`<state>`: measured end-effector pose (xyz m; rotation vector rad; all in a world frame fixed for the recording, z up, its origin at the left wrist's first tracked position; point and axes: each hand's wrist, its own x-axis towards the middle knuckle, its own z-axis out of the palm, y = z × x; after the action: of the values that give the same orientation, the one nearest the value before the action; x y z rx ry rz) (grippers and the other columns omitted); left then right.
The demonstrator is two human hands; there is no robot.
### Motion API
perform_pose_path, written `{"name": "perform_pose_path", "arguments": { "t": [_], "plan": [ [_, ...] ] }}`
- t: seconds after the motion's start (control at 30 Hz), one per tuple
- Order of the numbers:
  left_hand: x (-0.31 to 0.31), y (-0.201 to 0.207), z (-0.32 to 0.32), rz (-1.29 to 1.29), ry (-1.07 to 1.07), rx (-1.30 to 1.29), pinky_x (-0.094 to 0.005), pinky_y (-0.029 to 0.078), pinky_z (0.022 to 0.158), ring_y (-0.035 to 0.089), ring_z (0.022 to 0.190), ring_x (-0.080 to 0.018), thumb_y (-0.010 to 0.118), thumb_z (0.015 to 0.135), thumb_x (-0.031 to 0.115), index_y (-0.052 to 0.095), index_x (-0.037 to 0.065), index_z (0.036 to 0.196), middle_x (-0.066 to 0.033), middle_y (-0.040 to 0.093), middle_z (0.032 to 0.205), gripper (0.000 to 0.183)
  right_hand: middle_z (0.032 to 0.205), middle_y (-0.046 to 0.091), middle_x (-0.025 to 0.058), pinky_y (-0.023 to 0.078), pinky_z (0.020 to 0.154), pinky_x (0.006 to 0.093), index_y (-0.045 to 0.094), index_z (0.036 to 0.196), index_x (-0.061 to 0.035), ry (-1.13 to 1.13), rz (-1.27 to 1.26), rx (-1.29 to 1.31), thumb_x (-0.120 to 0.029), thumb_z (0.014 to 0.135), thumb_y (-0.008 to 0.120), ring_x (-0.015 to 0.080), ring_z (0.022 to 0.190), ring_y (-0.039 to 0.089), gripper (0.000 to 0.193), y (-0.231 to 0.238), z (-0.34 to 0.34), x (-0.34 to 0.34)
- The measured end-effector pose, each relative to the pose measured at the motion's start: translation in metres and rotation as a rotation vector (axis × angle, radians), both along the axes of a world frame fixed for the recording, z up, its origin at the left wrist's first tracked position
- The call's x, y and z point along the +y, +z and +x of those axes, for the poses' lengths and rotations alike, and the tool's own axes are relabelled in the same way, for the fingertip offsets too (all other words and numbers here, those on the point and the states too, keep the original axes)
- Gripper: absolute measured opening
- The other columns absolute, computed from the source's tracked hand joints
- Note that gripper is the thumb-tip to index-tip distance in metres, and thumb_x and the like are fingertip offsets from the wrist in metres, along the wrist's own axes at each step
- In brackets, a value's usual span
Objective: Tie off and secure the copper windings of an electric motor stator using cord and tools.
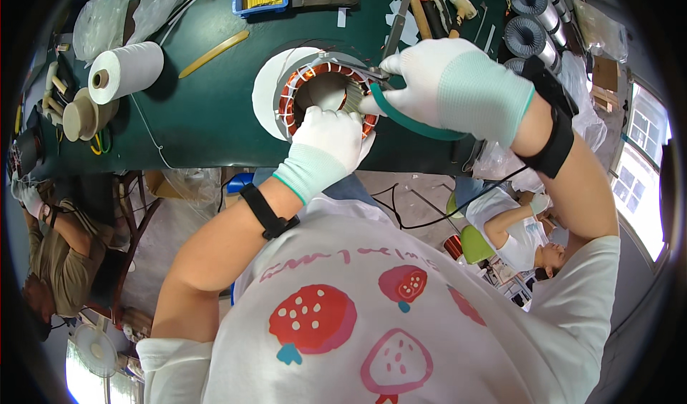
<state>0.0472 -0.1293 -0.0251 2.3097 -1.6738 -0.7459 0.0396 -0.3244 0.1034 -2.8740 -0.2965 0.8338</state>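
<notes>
A motor stator (288, 93), a ring of copper windings laced with white cord, stands on the green bench with its round bore facing up. My gloved left hand (327, 135) grips its near rim, the fingers curled over the edge toward the bore. In my gloved right hand (422, 75) is a pair of scissors with a green loop handle (422, 127). Their metal blades reach left over the far right part of the ring. My fingers partly hide the blades and the near windings. Beneath the stator and to its left shows a white round surface (266, 93).
Left on the green bench (207, 118) are a white thread spool (125, 72) and a yellow strip (213, 53). A blue tray (238, 3) of yellow strips stands at the back. Several finished-looking stators (526, 35) line the right. Co-workers sit at both sides.
</notes>
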Motion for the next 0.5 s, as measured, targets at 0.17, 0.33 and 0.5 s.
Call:
{"name": "perform_pose_path", "arguments": {
  "t": [0.17, 0.33, 0.5],
  "plan": [
    [-0.001, 0.001, 0.001, -0.027, 0.009, 0.013, -0.0412, 0.048, 0.066, 0.064, 0.064, -0.0295, 0.055, 0.097, 0.046, 0.068, 0.007, 0.082, -0.0122, 0.066, 0.071, 0.043, 0.085, 0.07, 0.0226, 0.058, 0.072, 0.0417, 0.073, 0.091, -0.0008, -0.172, -0.031, 0.28, -0.045, 0.092, 0.057, 0.0345, 0.079, 0.071, 0.047, -0.003, 0.021, -0.005],
    [0.002, 0.007, 0.009, 0.068, -0.03, 0.051, -0.0408, 0.047, 0.067, 0.064, 0.063, -0.0292, 0.055, 0.096, 0.047, 0.068, 0.007, 0.083, -0.0116, 0.066, 0.07, 0.044, 0.086, 0.07, 0.022, 0.056, 0.076, 0.043, 0.071, 0.106, -0.0056, -0.242, 0.046, 0.197, -0.057, 0.091, 0.057, 0.0372, 0.083, 0.07, 0.056, -0.02, 0.006, -0.009],
    [0.01, -0.004, 0.011, 0.015, -0.131, 0.02, -0.0399, 0.047, 0.067, 0.063, 0.062, -0.028, 0.056, 0.095, 0.048, 0.066, 0.007, 0.08, -0.0095, 0.064, 0.067, 0.045, 0.097, 0.069, 0.0219, 0.052, 0.08, 0.0447, 0.061, 0.123, -0.0119, -0.4, 0.279, 0.221, -0.061, 0.09, 0.061, 0.0404, 0.092, 0.067, 0.059, -0.05, -0.032, -0.041]
  ]
}}
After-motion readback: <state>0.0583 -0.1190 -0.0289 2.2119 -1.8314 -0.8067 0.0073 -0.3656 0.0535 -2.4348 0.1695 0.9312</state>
